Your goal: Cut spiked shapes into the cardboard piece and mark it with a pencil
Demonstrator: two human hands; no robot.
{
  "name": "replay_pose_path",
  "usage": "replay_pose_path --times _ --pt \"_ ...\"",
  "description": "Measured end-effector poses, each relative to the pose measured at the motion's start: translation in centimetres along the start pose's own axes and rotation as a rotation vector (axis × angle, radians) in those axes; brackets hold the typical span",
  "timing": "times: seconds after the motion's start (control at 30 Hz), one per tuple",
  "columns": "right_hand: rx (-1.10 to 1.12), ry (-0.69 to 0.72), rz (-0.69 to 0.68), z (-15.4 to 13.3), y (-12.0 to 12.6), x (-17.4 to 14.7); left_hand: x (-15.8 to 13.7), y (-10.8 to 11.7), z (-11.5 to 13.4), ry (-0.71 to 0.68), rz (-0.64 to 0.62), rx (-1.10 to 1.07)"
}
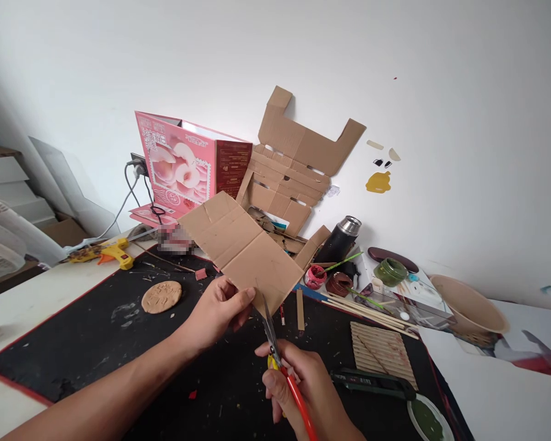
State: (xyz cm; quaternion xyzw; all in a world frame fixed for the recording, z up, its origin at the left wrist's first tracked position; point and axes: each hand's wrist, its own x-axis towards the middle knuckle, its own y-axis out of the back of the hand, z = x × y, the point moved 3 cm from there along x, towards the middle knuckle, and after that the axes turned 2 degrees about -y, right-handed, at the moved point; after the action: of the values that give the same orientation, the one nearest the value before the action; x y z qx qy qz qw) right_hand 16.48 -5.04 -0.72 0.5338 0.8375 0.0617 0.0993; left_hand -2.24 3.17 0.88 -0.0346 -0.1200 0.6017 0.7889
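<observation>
My left hand (224, 309) pinches the near edge of a piece of brown cardboard (243, 239), thumb on top. The cardboard is held tilted above the black mat and has crease lines across it. Red-handled scissors (272, 346) are in my right hand (305, 386), fingers wrapped around the handles. The blades meet the cardboard's near corner, just right of my left thumb. Part of the handles is hidden by my fingers.
A black desk mat (92, 355) bears a round clay disc (162, 296), corrugated cardboard (381, 355) and a dark green utility knife (374, 383). Behind stand a pink box (179, 165), cut cardboard (298, 147), a thermos (340, 239) and paint jars (340, 283). A yellow glue gun (117, 252) lies left.
</observation>
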Motion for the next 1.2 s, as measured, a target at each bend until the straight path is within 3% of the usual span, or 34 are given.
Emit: replay_pose_path --times 1.2 --pt "-0.027 -0.061 0.004 -0.4 0.3 0.0 -0.1 -0.4 0.8 0.019 0.025 0.075"
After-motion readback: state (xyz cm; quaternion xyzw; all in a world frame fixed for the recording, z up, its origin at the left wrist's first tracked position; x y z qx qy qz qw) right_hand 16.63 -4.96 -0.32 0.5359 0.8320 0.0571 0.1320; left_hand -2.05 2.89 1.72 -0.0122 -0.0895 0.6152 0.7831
